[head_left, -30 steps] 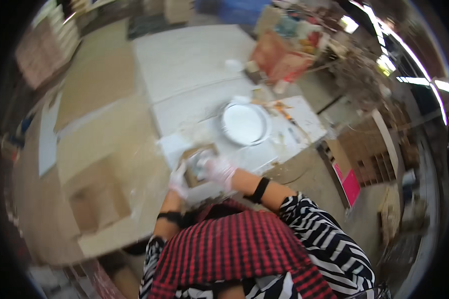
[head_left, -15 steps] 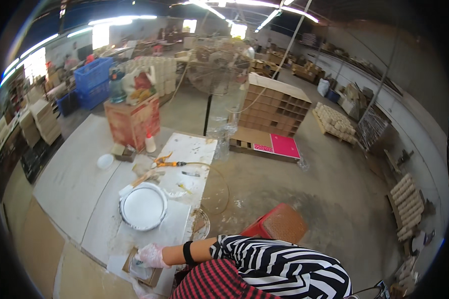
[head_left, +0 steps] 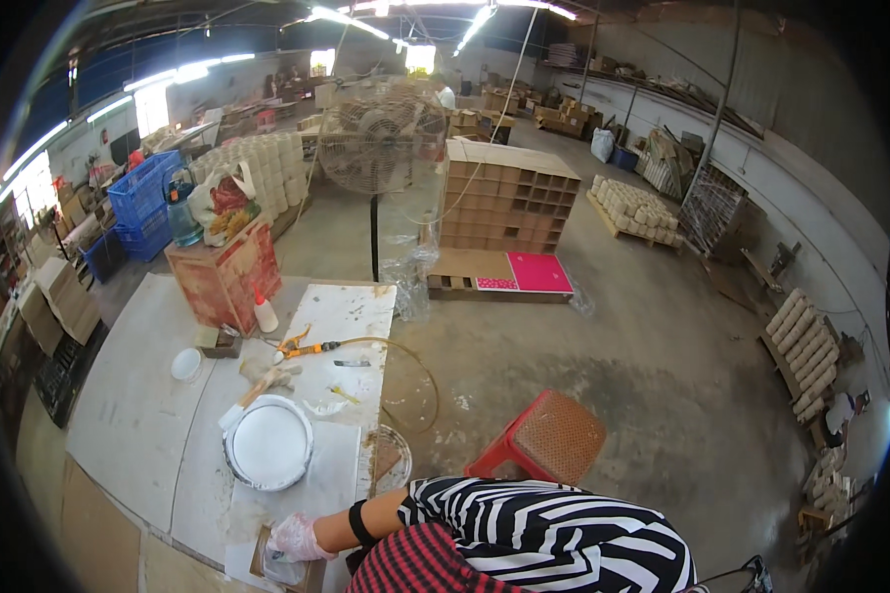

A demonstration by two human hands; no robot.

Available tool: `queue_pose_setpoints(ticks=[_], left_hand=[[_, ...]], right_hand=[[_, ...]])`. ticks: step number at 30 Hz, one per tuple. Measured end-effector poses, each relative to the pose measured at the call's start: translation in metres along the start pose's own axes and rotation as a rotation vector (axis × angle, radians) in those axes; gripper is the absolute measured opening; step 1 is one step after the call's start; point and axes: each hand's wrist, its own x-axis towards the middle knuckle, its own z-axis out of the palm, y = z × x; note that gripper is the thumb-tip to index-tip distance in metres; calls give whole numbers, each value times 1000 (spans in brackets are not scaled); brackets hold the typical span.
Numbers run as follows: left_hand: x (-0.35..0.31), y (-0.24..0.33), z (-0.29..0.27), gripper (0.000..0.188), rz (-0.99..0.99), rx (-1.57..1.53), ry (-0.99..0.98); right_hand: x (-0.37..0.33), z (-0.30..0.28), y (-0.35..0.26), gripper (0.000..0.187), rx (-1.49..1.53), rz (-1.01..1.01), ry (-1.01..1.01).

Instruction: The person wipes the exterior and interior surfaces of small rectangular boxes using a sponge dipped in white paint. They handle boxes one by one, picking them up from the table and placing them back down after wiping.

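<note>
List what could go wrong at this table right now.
The open tub of white material stands near the gloved right hand; a careless sweep might knock it. The hose loops past the table edge; a snag could drag the orange tool it seems joined to.

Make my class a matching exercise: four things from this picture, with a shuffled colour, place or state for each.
Things
1. right hand
2. small cardboard box
3. round tub
4. stool

Descriptions
A. white inside
B. red-legged, on the floor
C. gloved
D. partly hidden by a hand

Pairs: 1-C, 2-D, 3-A, 4-B
</note>
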Motion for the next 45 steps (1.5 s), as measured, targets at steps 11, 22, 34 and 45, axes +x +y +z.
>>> queue_pose_setpoints(ticks=[11,22,34,45], left_hand=[[-12,0,-9,61,-16,20,-10],[-15,8,-13,61,13,9,-32],[-31,12,-25,62,60,-21,-55],[-60,14,-65,62,171,-74,-118]], right_hand=[[-1,3,-2,18,68,17,24],[-8,-8,-4,17,127,41,13],[2,13,1,24,106,59,38],[2,13,9,23,140,16,141]])
